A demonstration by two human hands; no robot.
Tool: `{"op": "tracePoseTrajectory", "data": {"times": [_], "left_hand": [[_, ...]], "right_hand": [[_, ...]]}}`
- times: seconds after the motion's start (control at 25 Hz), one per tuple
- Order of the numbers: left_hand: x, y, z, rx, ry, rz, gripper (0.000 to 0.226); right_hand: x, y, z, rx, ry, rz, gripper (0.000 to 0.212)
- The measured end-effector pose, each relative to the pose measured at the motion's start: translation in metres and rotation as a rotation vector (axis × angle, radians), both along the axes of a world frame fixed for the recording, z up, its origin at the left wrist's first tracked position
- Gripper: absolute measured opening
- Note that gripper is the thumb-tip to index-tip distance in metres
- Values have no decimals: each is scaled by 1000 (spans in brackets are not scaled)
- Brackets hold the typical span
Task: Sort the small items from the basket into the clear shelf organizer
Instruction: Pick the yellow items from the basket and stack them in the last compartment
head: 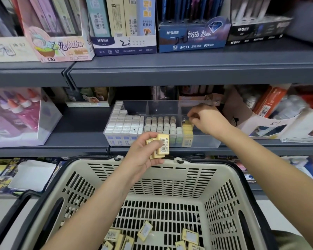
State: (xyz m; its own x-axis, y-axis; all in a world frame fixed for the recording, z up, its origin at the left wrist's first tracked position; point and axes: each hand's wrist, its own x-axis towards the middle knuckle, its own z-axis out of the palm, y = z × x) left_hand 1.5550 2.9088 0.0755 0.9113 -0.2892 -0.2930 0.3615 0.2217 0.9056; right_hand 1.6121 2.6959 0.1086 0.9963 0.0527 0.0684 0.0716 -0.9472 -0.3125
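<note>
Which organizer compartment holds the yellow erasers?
The rightmost compartment, where the right hand is reaching. It has a short yellow eraser row; the left holds white boxes, the middle round pale items.

Two bare forearms, no sleeves; left hand [145,150], right hand [206,120].

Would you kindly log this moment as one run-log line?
left hand: holds small yellow boxed erasers | right hand: placing into clear plastic shelf organizer, right compartment | beige plastic basket: more remain

Pencil-lead boxes [124,24] line the top shelf; glue bottles [16,107] stand lower left.
</note>
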Motion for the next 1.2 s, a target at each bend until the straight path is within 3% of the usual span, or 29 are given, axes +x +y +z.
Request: {"op": "tracePoseTrajectory", "data": {"times": [0.16, 0.24, 0.4, 0.6, 0.84, 0.92, 1.0, 1.08, 1.2], "left_hand": [[0, 1, 0, -6, 8, 10, 16], [0, 1, 0, -1, 7, 13, 15], [0, -1, -1, 6, 20, 23, 16], [0, -6, -2, 5, 27, 15, 16], [2, -13, 1, -6, 24, -8, 19], [3, -14, 2, -8, 26, -6, 19], [4, -16, 3, -8, 24, -14, 19], [4, -19, 5, 7, 10, -52, 16], [-1, -28, 7, 8, -8, -129, 17]], "right_hand": [[-6, -9, -9, -32, -81, -68, 18], [-7, -9, -14, -116, -7, -84, 21], [2, -5, -21, 59, 119, -143, 24], [5, -7, -26, 46, 257, -115, 30], [1, -8, -18, -15, 278, -70, 34], [-10, -4, -6, 58, 82, -115, 29], [-28, 5, 5, 275, -25, -25, 22], [-51, 20, 13, 457, 71, 149, 19], [-70, 23, 11, 446, 103, 192, 22]]}}
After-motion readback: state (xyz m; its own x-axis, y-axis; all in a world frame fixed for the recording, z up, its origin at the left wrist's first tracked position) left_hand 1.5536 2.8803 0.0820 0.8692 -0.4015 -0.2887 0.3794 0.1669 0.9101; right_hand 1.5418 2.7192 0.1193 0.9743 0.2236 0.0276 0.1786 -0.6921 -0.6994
